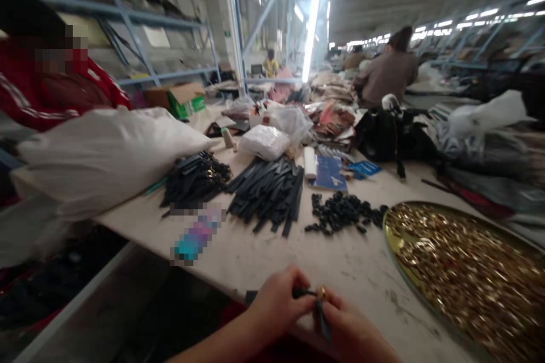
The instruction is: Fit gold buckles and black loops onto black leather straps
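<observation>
My left hand [283, 298] is closed, pinching a narrow black strap [303, 291] at the near edge of the table. A dark strip end [251, 296] shows on the far side of my left wrist. Close against it, my right hand [347, 320] is closed at a small gold metal fitting [321, 293] on the strap. Another dark strap end [323, 326] hangs below the fitting by my right fingers. Blur hides the fitting's exact shape. Beyond the hands lie a pile of small black loops [344, 212] and a pile of flat black straps [268, 190].
A round tray [394, 255] heaped with gold metal fittings stands at the right. Further left lie black straps with gold fittings [198, 176], a blurred-out object [198, 235] and a large white bag [110, 147]. A blue booklet [327, 173] lies behind. A person in red [97, 85] sits left.
</observation>
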Available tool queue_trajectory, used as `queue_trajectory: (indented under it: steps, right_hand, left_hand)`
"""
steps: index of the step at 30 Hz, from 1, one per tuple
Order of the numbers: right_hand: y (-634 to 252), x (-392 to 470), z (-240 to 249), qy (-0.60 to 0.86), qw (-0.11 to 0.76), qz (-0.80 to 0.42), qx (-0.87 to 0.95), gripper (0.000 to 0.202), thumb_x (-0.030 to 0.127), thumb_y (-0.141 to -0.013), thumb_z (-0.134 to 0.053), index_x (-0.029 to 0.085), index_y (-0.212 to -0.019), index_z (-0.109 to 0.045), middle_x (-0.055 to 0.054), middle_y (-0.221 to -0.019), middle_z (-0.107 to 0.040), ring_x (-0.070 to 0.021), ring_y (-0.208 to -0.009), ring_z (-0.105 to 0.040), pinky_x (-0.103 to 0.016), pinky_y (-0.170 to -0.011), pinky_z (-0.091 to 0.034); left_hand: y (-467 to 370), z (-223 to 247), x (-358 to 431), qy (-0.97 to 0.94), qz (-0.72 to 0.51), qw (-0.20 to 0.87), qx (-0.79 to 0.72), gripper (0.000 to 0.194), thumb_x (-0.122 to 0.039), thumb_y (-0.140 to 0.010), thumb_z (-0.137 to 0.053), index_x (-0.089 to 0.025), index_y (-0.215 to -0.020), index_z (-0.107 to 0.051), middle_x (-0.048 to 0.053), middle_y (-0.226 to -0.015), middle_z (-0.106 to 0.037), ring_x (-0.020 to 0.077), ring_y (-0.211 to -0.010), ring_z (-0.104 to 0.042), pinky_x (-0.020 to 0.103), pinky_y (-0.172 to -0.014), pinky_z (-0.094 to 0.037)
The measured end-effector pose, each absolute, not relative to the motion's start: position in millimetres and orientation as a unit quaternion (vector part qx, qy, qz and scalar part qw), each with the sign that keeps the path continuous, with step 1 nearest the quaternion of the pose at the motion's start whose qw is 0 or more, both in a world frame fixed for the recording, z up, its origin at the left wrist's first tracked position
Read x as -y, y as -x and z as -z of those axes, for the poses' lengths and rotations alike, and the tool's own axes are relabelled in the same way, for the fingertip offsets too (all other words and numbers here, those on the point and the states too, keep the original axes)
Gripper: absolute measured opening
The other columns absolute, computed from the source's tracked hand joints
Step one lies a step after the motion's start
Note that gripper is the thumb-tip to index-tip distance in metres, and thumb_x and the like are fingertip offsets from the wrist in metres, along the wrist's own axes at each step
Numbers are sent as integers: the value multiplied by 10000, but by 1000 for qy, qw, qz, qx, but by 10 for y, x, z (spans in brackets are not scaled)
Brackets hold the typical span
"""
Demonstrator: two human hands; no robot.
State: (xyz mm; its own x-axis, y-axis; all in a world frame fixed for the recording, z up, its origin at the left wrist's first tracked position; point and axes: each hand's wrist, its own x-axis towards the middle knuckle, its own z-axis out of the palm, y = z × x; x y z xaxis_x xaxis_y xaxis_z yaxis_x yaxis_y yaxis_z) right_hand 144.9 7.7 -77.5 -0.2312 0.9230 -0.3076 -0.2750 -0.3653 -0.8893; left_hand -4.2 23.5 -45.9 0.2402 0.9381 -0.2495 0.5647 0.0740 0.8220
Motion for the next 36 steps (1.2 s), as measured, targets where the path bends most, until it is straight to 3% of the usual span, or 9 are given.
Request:
queue_trajectory:
  steps: [2, 4, 9, 12, 14, 18, 24, 29, 36]
  right_hand:
    - [-1534, -76, 787, 425, 384, -764, 298, 291, 394, -624, -710, 178, -656, -518, 46, -552, -508, -88, -497, -448, -219, -489, -379]
    - [-1569, -107, 768, 437, 428, -741, 275, 307, 433, -639, -682, 188, -687, -505, 47, -601, -507, -91, -548, -445, -216, -535, -372]
    - [-1522, -176, 823, 560, 499, -540, 382, 274, 425, -725, -595, 198, -668, -451, 50, -604, -459, -101, -573, -429, -238, -579, -364]
    - [-1522, -161, 862, 614, 487, -446, 432, 232, 352, -714, -615, 204, -818, -470, 51, -641, -478, -107, -580, -452, -238, -569, -369]
    - [-1550, -146, 836, 607, 456, -461, 459, 266, 341, -716, -603, 198, -908, -487, 50, -636, -492, -107, -559, -456, -235, -539, -363]
    - [-1594, -97, 704, 552, 395, -570, 463, 200, 361, -712, -582, 195, -770, -488, 82, -506, -421, -77, -447, -359, -215, -440, -286]
    - [-1552, 84, 584, 541, 390, -594, 449, 190, 397, -774, -480, 213, -773, -432, 103, -448, -383, -69, -386, -317, -199, -390, -236]
    - [-1581, 309, 454, 534, 350, -453, 622, 92, 297, -793, -492, 205, -791, -498, 39, -614, -540, -104, -545, -476, -227, -523, -369]
    - [-1673, 550, 371, 477, 297, -494, 663, 91, 276, -837, -443, 204, -792, -474, 23, -694, -570, -120, -652, -511, -249, -629, -406]
  left_hand:
    - [3, 433, -268, -636, -210, 475, -570, 216, -348, -703, -592, -156, -800, -577, 5, -739, -618, 144, -704, -534, 245, -636, -380]
    - [-9, 401, -294, -601, -226, 538, -546, 201, -344, -716, -577, -152, -772, -566, -12, -700, -601, 127, -669, -523, 227, -612, -375]
    - [-1, 391, -300, -533, -250, 624, -514, 154, -271, -715, -577, -146, -806, -563, -21, -732, -607, 105, -671, -515, 206, -600, -377]
    - [1, 416, -292, -519, -235, 649, -504, 184, -279, -734, -553, -136, -850, -563, 6, -775, -630, 108, -668, -525, 210, -581, -381]
    - [8, 421, -281, -513, -226, 662, -498, 194, -282, -743, -543, -133, -865, -564, 14, -780, -638, 105, -651, -526, 209, -565, -376]
    - [34, 405, -202, -512, -226, 682, -471, 182, -255, -743, -552, -125, -867, -580, 21, -797, -646, 108, -702, -542, 209, -617, -380]
    - [56, 376, -17, -507, -247, 693, -448, 207, -256, -740, -550, -112, -886, -578, -11, -691, -592, 60, -545, -439, 180, -502, -303]
    - [70, 306, 113, -511, -222, 694, -456, 225, -299, -720, -574, -124, -861, -574, -54, -589, -524, 46, -473, -370, 172, -444, -257]
    - [75, 195, 331, -530, -185, 699, -442, 207, -280, -712, -548, -133, -856, -570, -28, -633, -592, 51, -446, -417, 174, -435, -317]
